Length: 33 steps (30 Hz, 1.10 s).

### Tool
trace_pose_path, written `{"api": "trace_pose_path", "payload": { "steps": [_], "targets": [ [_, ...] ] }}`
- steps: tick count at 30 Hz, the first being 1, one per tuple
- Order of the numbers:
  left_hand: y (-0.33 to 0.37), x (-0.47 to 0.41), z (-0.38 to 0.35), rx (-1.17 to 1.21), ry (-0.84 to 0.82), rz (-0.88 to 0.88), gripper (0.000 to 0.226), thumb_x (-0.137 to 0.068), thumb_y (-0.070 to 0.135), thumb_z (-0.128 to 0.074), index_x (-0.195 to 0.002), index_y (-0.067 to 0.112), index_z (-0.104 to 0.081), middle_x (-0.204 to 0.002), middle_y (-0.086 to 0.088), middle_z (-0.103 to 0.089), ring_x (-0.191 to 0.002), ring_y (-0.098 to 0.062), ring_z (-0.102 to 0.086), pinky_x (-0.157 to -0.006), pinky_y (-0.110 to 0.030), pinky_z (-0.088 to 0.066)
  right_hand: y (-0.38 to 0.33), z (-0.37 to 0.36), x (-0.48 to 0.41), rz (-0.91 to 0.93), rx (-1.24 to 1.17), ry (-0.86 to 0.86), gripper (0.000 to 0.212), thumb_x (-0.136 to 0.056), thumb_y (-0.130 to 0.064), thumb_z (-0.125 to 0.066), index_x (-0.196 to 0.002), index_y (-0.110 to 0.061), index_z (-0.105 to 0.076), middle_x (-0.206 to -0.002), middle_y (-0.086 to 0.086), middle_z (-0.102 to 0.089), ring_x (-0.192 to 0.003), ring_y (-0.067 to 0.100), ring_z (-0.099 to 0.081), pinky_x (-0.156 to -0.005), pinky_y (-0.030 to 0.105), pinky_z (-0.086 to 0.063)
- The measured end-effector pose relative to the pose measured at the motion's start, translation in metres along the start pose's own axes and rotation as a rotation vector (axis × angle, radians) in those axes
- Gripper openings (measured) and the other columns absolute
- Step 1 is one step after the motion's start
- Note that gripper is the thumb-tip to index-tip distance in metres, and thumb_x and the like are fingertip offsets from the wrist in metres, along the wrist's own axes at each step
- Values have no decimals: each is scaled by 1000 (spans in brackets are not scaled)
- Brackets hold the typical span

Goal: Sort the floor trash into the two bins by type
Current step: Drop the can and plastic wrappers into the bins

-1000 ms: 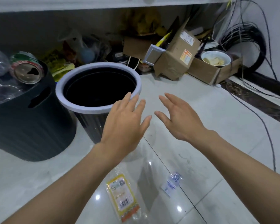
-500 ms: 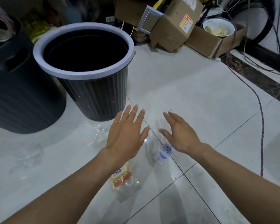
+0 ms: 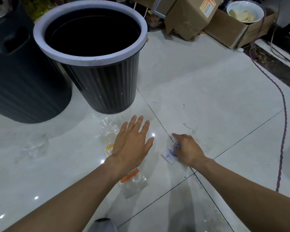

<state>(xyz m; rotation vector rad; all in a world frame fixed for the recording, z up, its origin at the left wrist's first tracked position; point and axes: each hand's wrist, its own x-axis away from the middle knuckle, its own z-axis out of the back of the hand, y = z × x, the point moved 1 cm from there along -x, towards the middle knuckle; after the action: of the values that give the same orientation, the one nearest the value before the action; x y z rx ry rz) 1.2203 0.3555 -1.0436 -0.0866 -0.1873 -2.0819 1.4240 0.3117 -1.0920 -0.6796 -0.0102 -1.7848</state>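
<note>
Left hand (image 3: 132, 143) released, fingers straight and spread, holding nothing. It hovers over the yellow wrapper (image 3: 132, 180), which lies flat on the floor (image 3: 208, 97) under the wrist. Right hand (image 3: 189, 151) is down on the white slip (image 3: 168, 156), fingers bent over its far end; can't tell if it is pinched yet. Clear film (image 3: 108, 129) lies just beside the left fingers, in front of the ribbed bin (image 3: 104, 91). Another clear scrap (image 3: 35, 144) sits further left, near the dark bin (image 3: 23, 81).

Risks: the slip is thin and flat on glossy tile, so fingertips will likely slide it rather than lift it. Clear pieces nearly vanish against the floor and are easily missed. Film part of the wrapper is limp and may slip from a loose grip. Paper versus plastic could go in the wrong bin.
</note>
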Motion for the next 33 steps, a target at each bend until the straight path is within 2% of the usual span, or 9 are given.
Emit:
{"api": "trace_pose_path", "payload": {
  "steps": [2,6,11,12,14,17,22,28,33],
  "targets": [
    [-2,1,-3,4,-8,6,63,-100,54,-17,-154,24,-6,-162,0,0,-149,-20,3,-119,-35,-3,1,-3,-2,-3,5,12,54,-89,-6,-54,-142,-17,-45,-126,8,-54,-123,24,-45,-93,31,-45],
    [-7,4,-6,22,-16,24,63,-100,54,-18,-154,24,-7,-162,1,0,-149,-20,2,-119,-35,-4,0,0,-7,-42,-159,75,51,-87,3,-55,-135,-13,-54,-114,10,-63,-101,19,-60,-83,14,-40],
    [-14,5,-6,40,-8,74,63,-100,55,-18,-154,26,-6,-162,1,0,-149,-19,3,-119,-34,-2,-19,16,-14,-50,-427,268,32,-83,3,-67,-112,-8,-67,-86,1,-62,-67,2,-56,-64,0,-41],
    [-16,5,-6,43,-13,88,64,-99,56,-18,-154,26,-5,-162,1,0,-149,-19,3,-119,-34,-2,-25,20,-15,-45,-470,291,28,-82,2,-70,-108,-8,-69,-84,0,-63,-67,3,-58,-68,2,-44],
    [-19,7,-5,44,-21,111,65,-99,57,-19,-154,27,-4,-162,1,1,-149,-20,3,-119,-34,-1,-36,27,-17,-45,-572,313,20,-80,-1,-73,-97,-11,-71,-81,-1,-66,-68,10,-63,-80,23,-55],
    [-27,10,-4,72,-18,151,65,-98,57,-21,-154,28,-4,-162,2,0,-149,-19,2,-119,-34,-3,-54,32,-18,-30,-709,314,23,-79,1,-73,-78,-21,-68,-80,1,-70,-73,22,-70,-77,42,-59],
    [-50,23,-15,159,-22,238,65,-99,56,-26,-154,27,-7,-162,0,-3,-149,-20,-1,-119,-37,-10,-77,34,-23,-33,-834,313,24,-79,2,-74,-74,-21,-69,-83,9,-72,-77,26,-72,-73,45,-60],
    [-68,34,-40,273,-132,382,77,-91,58,-50,-153,31,-11,-161,-9,-2,-148,-29,-3,-115,-41,-21,-93,31,-25,-8,-827,291,21,-79,0,-75,-76,-20,-68,-84,9,-71,-78,26,-71,-75,43,-60],
    [-67,37,-58,357,-202,484,86,-81,54,-66,-150,35,-18,-149,-14,-20,-137,-30,-20,-105,-38,-34,-94,30,-26,-11,-829,291,22,-79,0,-75,-75,-20,-67,-82,8,-71,-78,26,-72,-75,42,-60]
  ]
}}
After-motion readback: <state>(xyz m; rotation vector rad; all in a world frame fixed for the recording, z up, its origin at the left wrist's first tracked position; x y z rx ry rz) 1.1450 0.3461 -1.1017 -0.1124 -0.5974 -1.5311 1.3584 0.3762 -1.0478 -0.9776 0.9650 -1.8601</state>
